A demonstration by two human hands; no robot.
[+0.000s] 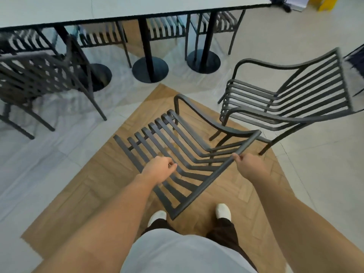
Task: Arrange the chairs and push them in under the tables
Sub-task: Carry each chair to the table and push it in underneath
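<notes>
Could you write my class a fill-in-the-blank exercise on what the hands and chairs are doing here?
1. Both hands grip the ____ of the held chair.
2. The right hand grips the backrest's ____ rail.
3. The second chair stands to the held chair's ____.
4. The table stands on round ____ bases.

Answers: backrest; top; right; black

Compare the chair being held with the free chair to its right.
The held chair is gripped by the left hand and right hand; the free chair is untouched. The held one sits over the wood floor, the free one mostly on tile. Both are dark, slatted armchairs, outside the table.
</notes>
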